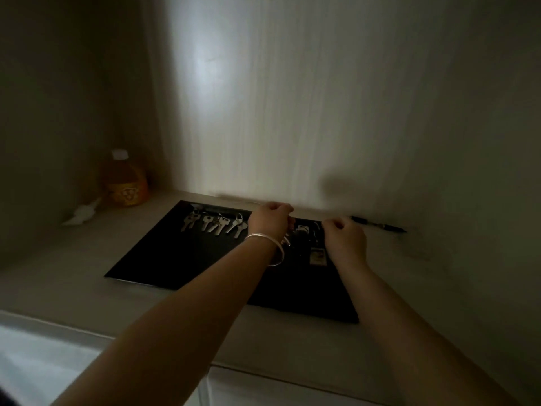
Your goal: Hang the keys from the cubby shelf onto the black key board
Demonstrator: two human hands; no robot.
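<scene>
The black key board (pixel 187 259) lies flat on the cubby shelf. Several silver keys (pixel 213 224) hang in a row along its far edge at the left. My left hand (pixel 270 219), with a silver bangle on the wrist, is curled shut at the board's far edge. A silver key ring (pixel 288 240) shows just under its palm, and the hand seems to grip it. My right hand (pixel 344 238) is closed in a pinch next to a dark key bunch (pixel 310 234) with a small tag (pixel 317 256). Whatever its fingertips pinch is hidden.
The light is dim. A yellow bottle (pixel 126 183) stands in the back left corner with a crumpled white wrapper (pixel 82 213) beside it. A dark pen (pixel 380 225) lies against the back wall at the right. The shelf's front edge (pixel 87 332) runs below the board.
</scene>
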